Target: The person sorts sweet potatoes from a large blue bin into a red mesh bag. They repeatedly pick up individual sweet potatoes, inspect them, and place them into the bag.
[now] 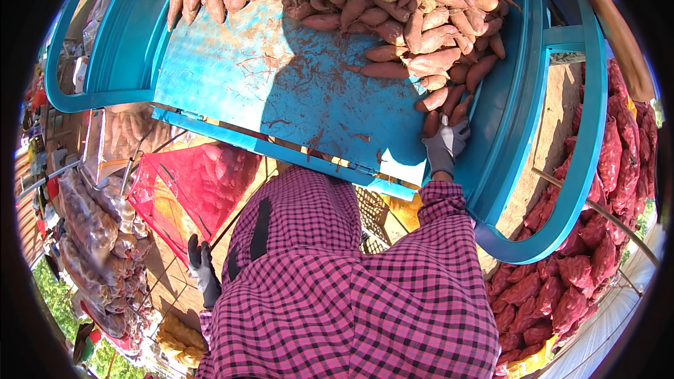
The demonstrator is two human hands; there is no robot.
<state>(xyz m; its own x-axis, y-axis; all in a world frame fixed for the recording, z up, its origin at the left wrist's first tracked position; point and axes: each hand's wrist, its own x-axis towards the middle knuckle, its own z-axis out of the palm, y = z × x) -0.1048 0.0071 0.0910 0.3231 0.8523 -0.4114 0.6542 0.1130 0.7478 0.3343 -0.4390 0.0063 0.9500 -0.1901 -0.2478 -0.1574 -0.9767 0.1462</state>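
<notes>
Sweet potatoes [389, 10] lie in a large pile across the far side of a blue metal truck bed [221, 68], and the pile runs down its right side. My right hand [447, 142], in a grey and white glove, touches the lowest sweet potatoes beside the right wall; whether it grips one is unclear. My left hand [202, 268], in a grey and black glove, hangs low at my left side with its fingers apart and nothing seen in it. Close above it is a red mesh bag [195, 189], held spread at its mouth and filled in its far part.
Filled red mesh sacks [574, 273] are stacked at the right, beyond the blue side rail [590, 131]. Clear bags of produce [100, 242] stand at the left. A hinged blue edge [284, 152] crosses in front of my body. A wooden pole [616, 26] slants at the upper right.
</notes>
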